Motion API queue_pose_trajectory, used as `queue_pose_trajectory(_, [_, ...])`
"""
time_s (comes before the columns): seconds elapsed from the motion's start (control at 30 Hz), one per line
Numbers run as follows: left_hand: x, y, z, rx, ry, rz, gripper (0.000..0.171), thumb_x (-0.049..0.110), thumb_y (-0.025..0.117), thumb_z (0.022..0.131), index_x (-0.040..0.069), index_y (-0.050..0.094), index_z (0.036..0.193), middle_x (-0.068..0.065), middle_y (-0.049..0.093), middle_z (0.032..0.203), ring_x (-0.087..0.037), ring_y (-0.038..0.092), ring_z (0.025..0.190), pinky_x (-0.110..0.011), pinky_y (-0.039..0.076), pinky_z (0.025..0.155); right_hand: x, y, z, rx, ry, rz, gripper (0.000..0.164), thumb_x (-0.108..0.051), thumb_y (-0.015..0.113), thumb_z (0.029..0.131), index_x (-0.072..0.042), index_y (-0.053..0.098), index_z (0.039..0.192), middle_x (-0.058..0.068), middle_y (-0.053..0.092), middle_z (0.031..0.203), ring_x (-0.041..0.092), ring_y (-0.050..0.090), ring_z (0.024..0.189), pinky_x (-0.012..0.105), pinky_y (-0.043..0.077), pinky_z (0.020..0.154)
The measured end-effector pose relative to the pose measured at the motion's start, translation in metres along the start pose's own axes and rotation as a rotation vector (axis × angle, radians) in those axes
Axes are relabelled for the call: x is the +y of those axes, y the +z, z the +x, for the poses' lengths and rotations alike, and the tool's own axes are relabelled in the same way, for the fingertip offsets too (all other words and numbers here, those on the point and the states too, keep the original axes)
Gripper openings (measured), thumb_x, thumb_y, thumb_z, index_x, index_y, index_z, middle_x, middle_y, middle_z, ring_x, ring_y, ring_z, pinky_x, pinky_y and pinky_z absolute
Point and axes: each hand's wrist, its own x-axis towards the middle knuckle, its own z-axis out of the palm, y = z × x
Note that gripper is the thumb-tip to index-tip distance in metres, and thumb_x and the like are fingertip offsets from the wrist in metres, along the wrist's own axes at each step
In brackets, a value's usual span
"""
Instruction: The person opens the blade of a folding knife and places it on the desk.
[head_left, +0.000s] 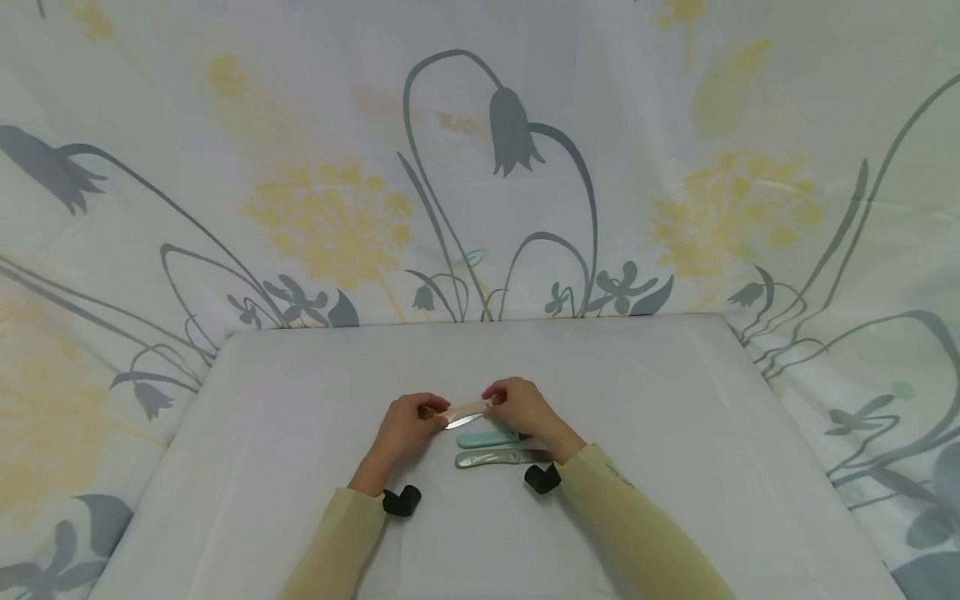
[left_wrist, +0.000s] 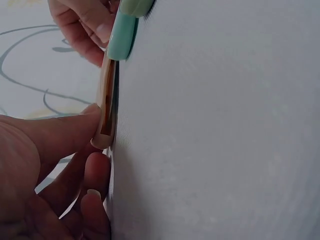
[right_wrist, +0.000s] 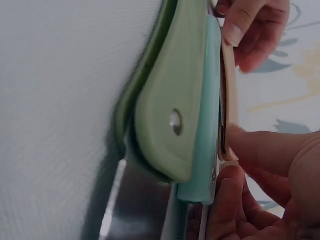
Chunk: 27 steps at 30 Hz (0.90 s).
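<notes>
A peach-handled folding knife (head_left: 467, 408) lies between the two hands, its shiny blade (head_left: 463, 421) angled partly out of the handle. My left hand (head_left: 411, 422) pinches the handle's left end between thumb and fingers. At the pivot end, my right hand (head_left: 525, 408) pinches the same knife. Just nearer to me lies a teal folding knife (head_left: 486, 439), its blade end partly hidden by the right hand. Closest to me is a green folding knife (head_left: 483, 458), with its blade extended to the right. In the right wrist view the green handle (right_wrist: 167, 110) hides part of the teal one (right_wrist: 202, 150).
The knives are on a white-covered table (head_left: 300, 375). Behind and beside it hangs a pale cloth (head_left: 637, 208) with grey flowers and yellow blooms. Black wrist devices (head_left: 402, 501) show at the cuffs of the yellow sleeves (head_left: 630, 517).
</notes>
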Motion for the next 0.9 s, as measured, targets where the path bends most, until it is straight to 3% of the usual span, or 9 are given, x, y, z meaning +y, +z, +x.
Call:
queue_pose_trajectory(0.13, [0.0018,0.0021,0.0001,0.004,0.009,0.012,0.02,0.013,0.077,0.087,0.013,0.075,0.108,0.003,0.068,0.093,-0.013,0.058,0.08,-0.035,0.048,0.076,-0.0018,0.001,-0.0005,-0.004,0.002,-0.043,0.011,-0.008,0.074,0.086,-0.008,0.071,0.097,0.002,0.057,0.087,0.019,0.051,0.081,0.034,0.044,0.073])
queue_pose_trajectory(0.37, [0.0025,0.0032,-0.0015,0.021,0.005,0.031,0.016,0.016,0.076,0.09,0.013,0.076,0.105,0.002,0.067,0.09,-0.013,0.058,0.079,-0.035,0.049,0.075,0.0017,0.0015,0.0008,0.009,-0.004,-0.041,0.011,-0.008,0.072,0.087,-0.007,0.071,0.097,0.0,0.06,0.085,0.017,0.053,0.078,0.032,0.046,0.072])
queue_pose_trajectory(0.7, [0.0009,0.0031,-0.0002,0.062,0.001,0.026,0.017,0.02,0.074,0.09,0.014,0.076,0.106,0.003,0.067,0.086,-0.013,0.056,0.075,-0.033,0.047,0.069,0.0057,-0.002,-0.0011,0.042,0.055,0.136,0.015,-0.007,0.072,0.088,-0.011,0.071,0.102,0.0,0.065,0.092,0.017,0.057,0.083,0.033,0.049,0.075])
queue_pose_trajectory(0.83, [0.0047,0.0024,-0.0015,0.084,0.025,0.006,0.017,0.021,0.075,0.091,0.014,0.076,0.106,0.003,0.068,0.09,-0.013,0.058,0.078,-0.033,0.047,0.071,0.0034,-0.003,-0.0052,0.098,0.071,0.191,0.016,-0.006,0.072,0.089,-0.01,0.072,0.105,0.002,0.067,0.097,0.016,0.06,0.085,0.03,0.052,0.072])
queue_pose_trajectory(0.9, [0.0083,0.0013,-0.0026,0.094,0.043,-0.01,0.017,0.02,0.075,0.09,0.013,0.076,0.106,0.003,0.068,0.091,-0.014,0.059,0.079,-0.033,0.048,0.071,0.0007,-0.0044,-0.0078,0.12,0.076,0.271,0.017,-0.004,0.071,0.09,-0.008,0.072,0.106,0.005,0.067,0.099,0.017,0.062,0.087,0.03,0.055,0.072])
